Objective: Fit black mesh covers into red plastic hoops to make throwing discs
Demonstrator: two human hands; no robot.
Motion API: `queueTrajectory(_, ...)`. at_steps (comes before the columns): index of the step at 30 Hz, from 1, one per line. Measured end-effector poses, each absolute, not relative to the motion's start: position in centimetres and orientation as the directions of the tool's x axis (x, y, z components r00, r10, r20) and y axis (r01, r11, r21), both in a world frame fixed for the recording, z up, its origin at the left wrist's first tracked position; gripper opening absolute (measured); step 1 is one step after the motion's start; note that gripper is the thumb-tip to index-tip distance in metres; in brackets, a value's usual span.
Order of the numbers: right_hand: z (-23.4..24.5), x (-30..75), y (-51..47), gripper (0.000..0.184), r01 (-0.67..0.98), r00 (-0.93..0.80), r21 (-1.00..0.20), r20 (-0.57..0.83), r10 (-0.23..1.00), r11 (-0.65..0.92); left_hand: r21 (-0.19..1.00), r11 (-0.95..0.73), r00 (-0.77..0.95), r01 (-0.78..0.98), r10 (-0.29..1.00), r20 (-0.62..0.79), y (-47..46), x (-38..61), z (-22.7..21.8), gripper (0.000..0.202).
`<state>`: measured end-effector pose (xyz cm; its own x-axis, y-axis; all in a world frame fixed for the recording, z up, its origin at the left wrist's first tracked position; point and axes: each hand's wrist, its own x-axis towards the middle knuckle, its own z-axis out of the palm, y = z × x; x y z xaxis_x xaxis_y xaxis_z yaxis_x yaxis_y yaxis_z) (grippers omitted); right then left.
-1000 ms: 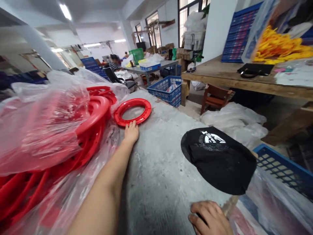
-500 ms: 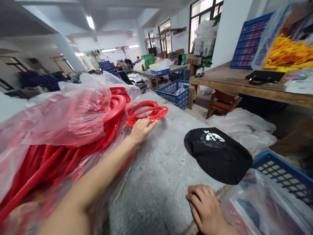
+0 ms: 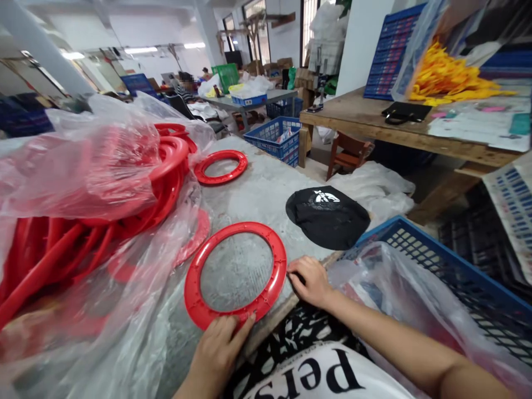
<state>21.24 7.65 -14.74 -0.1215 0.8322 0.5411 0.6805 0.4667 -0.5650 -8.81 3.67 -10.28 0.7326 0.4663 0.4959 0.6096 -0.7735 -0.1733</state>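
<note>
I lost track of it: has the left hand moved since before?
Yes. The left hand came back past the black cap to the near edge of the table, touching a red ring.

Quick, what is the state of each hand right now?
Left hand: open, fingers resting on the near rim of the red ring.
Right hand: fingers curled at the ring's right rim; grip cannot be told.

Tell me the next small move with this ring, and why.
Probably close both hands on the ring: it lies flat near the edge of the table, left hand touching its near rim, right hand at its right rim, neither plainly gripping.
</note>
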Motion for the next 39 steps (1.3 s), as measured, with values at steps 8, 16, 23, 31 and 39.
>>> queueTrajectory(8, -9.2, 29.1, 14.4, 0.016, 0.773, 0.223, -0.61, 0.517, 0.826, 0.173, -0.102, -0.746, 0.66, 0.658, 0.507, 0.554, 2.4, -5.1, -11.6, 0.037)
queueTrajectory(16, -9.5, 34.8, 17.0, 0.014, 0.917, 0.2, -0.388, 0.232, 0.952, -0.098, -0.038, -0.746, 0.587, 0.665, 0.49, 0.644, 1.4, -4.5, -11.5, 0.038)
queueTrajectory(23, -6.1, 37.1, 18.9, 0.016, 0.664, 0.341, -0.723, 0.068, 0.937, -0.19, 0.139, -0.681, 0.453, 0.719, 0.61, 0.65, 1.9, -5.0, -11.4, 0.037)
queueTrajectory(31, 2.4, 37.2, 22.2, 0.009, 0.648, 0.342, -0.753, 0.148, 0.928, -0.119, 0.291, -0.631, 0.334, 0.719, 0.681, 0.651, 2.9, -5.9, -11.8, 0.035)
queueTrajectory(39, 7.0, 37.4, 24.1, 0.007, 0.735, 0.423, -0.678, 0.467, 0.776, 0.008, 0.322, -0.608, 0.293, 0.726, 0.697, 0.654, 3.2, -6.1, -12.6, 0.034)
